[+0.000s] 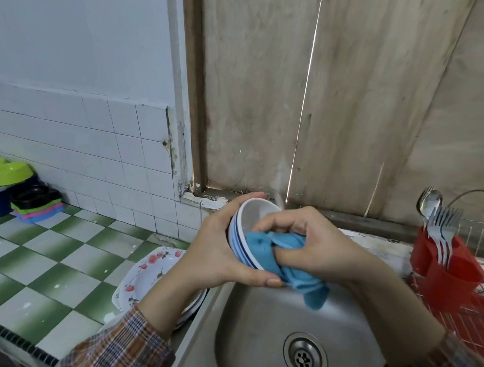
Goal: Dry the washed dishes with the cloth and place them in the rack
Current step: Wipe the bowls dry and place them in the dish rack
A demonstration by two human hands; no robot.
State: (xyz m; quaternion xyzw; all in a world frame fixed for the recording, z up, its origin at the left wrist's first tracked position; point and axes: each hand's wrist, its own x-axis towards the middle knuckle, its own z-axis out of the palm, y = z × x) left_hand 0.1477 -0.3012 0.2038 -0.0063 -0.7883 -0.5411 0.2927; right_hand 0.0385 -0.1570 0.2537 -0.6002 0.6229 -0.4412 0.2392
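White bowl [246,216] — blue-ringed outside — tilted, blue cloth [273,244] over its rim.

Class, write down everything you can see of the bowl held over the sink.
The bowl is white and glossy, perhaps ceramic or melamine, with blue stripes round its outside. It is tipped on its side above the sink, its mouth toward the right hand. The left hand cups its outside, and the right hand presses a blue cloth into it and over its rim.
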